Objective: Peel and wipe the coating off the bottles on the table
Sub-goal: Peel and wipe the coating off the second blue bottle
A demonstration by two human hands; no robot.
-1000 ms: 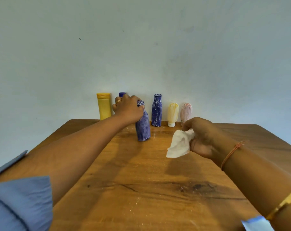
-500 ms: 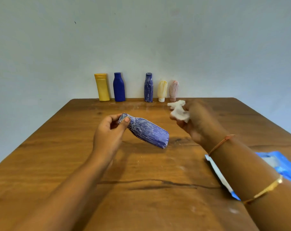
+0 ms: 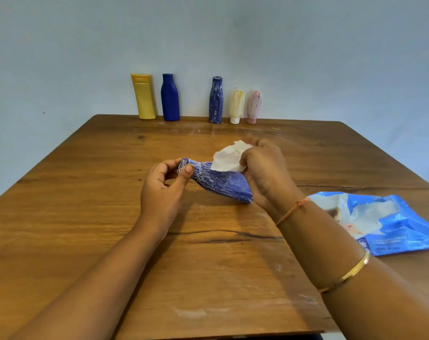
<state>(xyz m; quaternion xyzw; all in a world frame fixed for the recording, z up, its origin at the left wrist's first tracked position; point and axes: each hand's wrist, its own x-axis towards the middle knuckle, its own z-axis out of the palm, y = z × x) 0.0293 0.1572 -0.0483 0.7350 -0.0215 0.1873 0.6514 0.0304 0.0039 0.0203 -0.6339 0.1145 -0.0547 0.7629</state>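
Here the left hand (image 3: pixel 162 190) pinches the cap end of the white-streaked blue bottle (image 3: pixel 223 184), slanted over the wooden worktop (image 3: pixel 110 192), base toward the right hand (image 3: pixel 265 173) clutching a crumpled white wipe (image 3: pixel 229 159) against it.

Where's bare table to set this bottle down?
Bare: the table left of the left hand, its near middle, and the back-row gap between the plain blue bottle and the streaked bottle. Crowded: the right side, under the wipes pack.
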